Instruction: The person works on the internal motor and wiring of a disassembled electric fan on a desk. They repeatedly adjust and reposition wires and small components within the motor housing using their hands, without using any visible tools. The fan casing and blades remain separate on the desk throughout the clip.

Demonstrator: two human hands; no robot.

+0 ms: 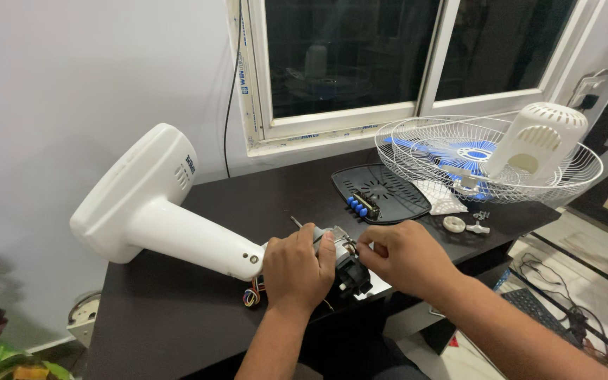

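Left hand clamped over the fan motor at the near table edge — gripping it. Right hand just right of the motor, fingertips pinched on a small part at its top; can't tell what. Coloured wires spill left of the motor, below the white stand. Behind the motor: black control panel, then fan guard with white rear cover — by the window.
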